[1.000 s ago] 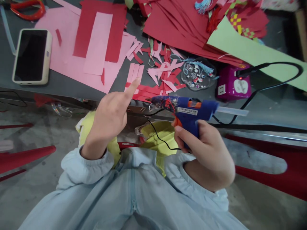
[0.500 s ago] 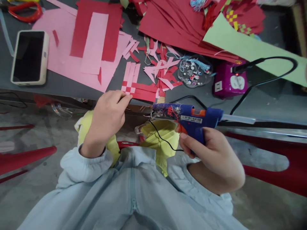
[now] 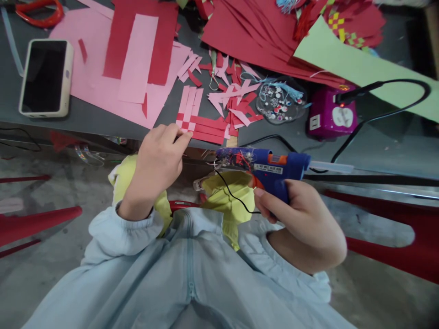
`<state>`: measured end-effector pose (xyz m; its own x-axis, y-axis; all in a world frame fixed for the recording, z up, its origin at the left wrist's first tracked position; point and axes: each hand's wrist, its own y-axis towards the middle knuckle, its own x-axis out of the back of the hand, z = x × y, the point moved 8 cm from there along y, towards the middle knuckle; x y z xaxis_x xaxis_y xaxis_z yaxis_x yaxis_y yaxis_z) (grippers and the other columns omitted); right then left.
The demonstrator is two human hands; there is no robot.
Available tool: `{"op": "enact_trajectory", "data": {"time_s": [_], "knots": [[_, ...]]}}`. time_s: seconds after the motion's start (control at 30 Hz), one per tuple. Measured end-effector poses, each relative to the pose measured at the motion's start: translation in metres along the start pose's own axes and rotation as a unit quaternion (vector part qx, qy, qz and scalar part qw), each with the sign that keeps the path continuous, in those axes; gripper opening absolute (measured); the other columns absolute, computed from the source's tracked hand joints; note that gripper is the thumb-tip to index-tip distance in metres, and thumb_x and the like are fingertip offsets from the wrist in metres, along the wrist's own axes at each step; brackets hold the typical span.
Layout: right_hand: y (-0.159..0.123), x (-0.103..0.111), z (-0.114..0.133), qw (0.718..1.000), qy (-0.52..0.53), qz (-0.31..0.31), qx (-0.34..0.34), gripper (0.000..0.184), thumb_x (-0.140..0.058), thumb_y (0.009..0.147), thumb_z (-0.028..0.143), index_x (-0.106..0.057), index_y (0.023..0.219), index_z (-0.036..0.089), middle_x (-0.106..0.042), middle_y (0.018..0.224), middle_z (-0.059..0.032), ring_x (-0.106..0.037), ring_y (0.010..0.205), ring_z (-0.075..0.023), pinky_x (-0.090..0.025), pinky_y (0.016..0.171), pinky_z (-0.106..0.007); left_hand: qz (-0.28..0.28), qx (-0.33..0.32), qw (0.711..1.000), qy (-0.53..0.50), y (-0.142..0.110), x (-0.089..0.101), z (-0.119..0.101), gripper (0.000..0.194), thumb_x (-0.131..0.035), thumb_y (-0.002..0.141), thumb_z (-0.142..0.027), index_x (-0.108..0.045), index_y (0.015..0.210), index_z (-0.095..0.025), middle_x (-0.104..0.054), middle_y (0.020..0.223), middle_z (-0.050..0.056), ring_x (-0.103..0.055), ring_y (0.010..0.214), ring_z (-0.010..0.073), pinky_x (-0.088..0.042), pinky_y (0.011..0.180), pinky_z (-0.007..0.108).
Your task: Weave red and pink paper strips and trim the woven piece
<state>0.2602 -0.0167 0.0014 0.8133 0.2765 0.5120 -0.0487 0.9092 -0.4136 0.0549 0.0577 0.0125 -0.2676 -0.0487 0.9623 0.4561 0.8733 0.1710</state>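
Observation:
Pink and red woven paper strips lie at the table's near edge, checkered at the lower left corner. There my left hand has closed its fingertips on the paper. Strip ends fan out upward in pink and rightward in red. My right hand grips the handle of a blue hot glue gun, held level just off the table edge. Its nozzle, tangled with glue threads and red bits, points left, below the red strips. A clear glue stick protrudes from the gun's rear.
Paper scraps surround a clear dish of beads. A purple power adapter with a black cable stands to the right. Red sheets, a green sheet, scissors and a white-framed device are on the table.
My right hand and the glue gun have shifted slightly left, toward the woven paper. My left hand stays at the paper's corner. The whole view has drifted a little.

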Motion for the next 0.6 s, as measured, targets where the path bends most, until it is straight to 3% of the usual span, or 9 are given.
{"op": "enact_trajectory", "data": {"time_s": [0.4,0.6], "knots": [[-0.0012,-0.0009,-0.0043,1.000,0.002,0.000,-0.009,0.030,-0.055,0.083,0.042,-0.048,0.060,0.024,-0.055,0.049,-0.0001,-0.050,0.046,-0.0133,-0.040,0.047,-0.029,0.026,-0.006,0.997,0.068,0.0021,-0.0032,-0.0033,0.038,-0.042,0.087,-0.007,-0.063,0.117,-0.013,-0.065,0.107,0.013,-0.058,0.095,0.0277,-0.049,0.081,0.042],[-0.0010,-0.0001,-0.0060,1.000,0.007,0.000,-0.003,0.030,-0.057,0.084,0.042,-0.049,0.061,0.023,-0.056,0.049,0.0004,-0.050,0.045,-0.0129,-0.040,0.046,-0.028,0.005,-0.019,0.997,0.076,0.0012,-0.0015,-0.0039,0.038,-0.041,0.087,-0.006,-0.063,0.117,-0.014,-0.066,0.107,0.012,-0.058,0.093,0.0262,-0.050,0.080,0.041]]}}
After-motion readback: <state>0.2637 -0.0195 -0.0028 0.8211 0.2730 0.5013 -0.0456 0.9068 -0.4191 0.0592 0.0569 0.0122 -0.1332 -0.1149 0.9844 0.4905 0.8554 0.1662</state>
